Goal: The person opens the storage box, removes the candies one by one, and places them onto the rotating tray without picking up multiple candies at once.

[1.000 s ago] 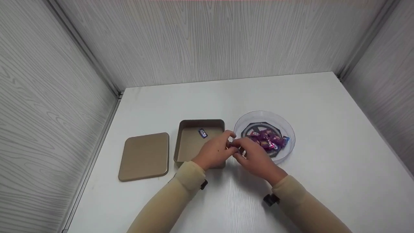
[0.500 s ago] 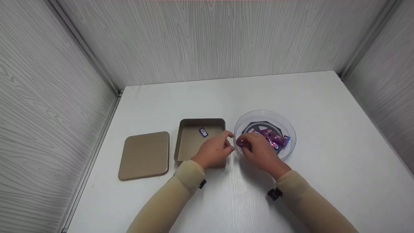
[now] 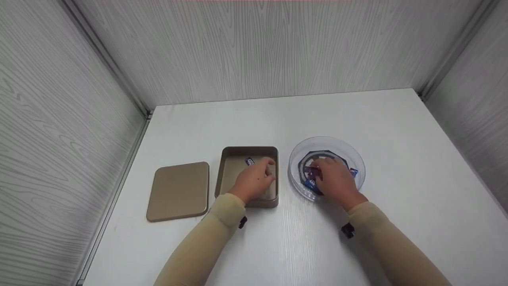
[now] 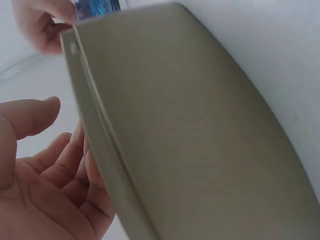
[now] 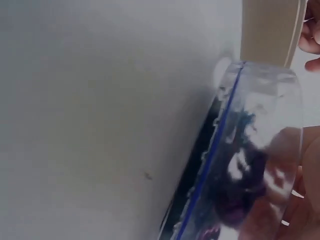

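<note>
My left hand (image 3: 253,179) hovers over the right side of the open gold-brown tin (image 3: 228,174), thumb and index finger apart and nothing between them. A small blue-wrapped candy (image 3: 249,161) lies inside that tin, partly hidden by the hand. Inside the clear round plastic bowl (image 3: 294,174), my right hand (image 3: 336,179) has its fingers curled on purple-wrapped candies (image 3: 312,171). The palm hides most of them. A blue-wrapped candy (image 3: 310,184) sits below the fingertips and another blue wrapper (image 3: 353,172) shows at the bowl's right. Through the bowl wall (image 5: 265,85), dark purple wrappers (image 5: 242,185) appear blurred.
Left of the tin, its flat square lid (image 3: 178,190) lies on the white table (image 3: 246,123). Pale wood-grain panels (image 3: 258,47) stand behind the table and on both sides. A narrow strip of tabletop separates tin and bowl.
From between tin and bowl, my right hand has moved right into the bowl, over the candy pile. My left hand has drawn slightly left over the tin, parting from the right.
</note>
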`<move>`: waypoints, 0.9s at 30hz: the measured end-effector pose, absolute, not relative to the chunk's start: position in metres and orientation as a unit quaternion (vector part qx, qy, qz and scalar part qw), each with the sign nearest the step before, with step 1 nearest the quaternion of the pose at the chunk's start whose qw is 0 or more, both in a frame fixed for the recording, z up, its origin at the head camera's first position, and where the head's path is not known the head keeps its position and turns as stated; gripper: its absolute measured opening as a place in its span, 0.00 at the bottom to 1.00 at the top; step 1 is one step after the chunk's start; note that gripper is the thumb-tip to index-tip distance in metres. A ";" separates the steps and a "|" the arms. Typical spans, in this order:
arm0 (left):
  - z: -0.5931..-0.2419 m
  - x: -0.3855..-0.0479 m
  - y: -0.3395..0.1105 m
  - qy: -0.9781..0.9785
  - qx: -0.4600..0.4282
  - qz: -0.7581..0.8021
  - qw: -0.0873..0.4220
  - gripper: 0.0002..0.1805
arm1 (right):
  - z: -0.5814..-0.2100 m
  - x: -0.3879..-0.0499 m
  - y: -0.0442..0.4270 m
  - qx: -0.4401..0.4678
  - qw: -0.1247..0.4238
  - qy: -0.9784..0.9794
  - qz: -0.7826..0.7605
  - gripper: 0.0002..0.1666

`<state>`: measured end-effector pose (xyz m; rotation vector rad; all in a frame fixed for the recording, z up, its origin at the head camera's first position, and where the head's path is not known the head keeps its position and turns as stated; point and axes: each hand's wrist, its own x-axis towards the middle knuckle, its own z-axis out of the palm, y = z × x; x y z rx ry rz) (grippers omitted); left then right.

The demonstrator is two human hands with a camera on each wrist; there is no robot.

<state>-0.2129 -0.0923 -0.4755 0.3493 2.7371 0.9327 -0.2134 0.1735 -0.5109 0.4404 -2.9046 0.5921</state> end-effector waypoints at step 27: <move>-0.508 -0.234 -0.109 0.988 0.108 0.093 0.063 0.15 | -0.503 -0.201 0.185 0.130 0.085 -0.955 0.252 0.16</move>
